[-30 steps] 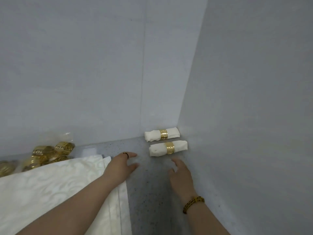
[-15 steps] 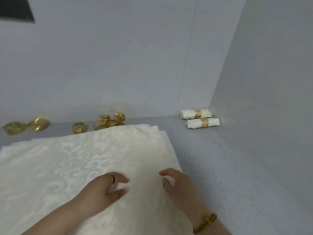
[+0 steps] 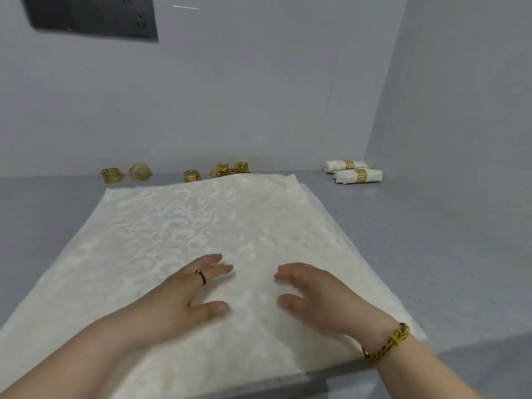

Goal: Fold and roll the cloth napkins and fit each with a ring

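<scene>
A stack of flat cream patterned napkins (image 3: 178,234) covers the middle of the grey table. My left hand (image 3: 187,295) and my right hand (image 3: 313,295) hover just over its near part, fingers spread, holding nothing. Two rolled napkins with gold rings lie in the far right corner, one (image 3: 345,165) behind the other (image 3: 358,176). Several loose gold rings lie along the back wall: two at the left (image 3: 110,174), one (image 3: 192,176) near the middle, and a cluster (image 3: 230,169) partly hidden behind the stack.
Grey walls close the table at the back (image 3: 259,96) and the right (image 3: 460,110). A dark panel (image 3: 89,18) hangs on the back wall, upper left. The table's front edge (image 3: 316,384) runs just under my wrists.
My hands drew back from the rolled napkins in the corner to the near part of the flat stack. The view swung left and back, bringing the whole stack and the rings into sight.
</scene>
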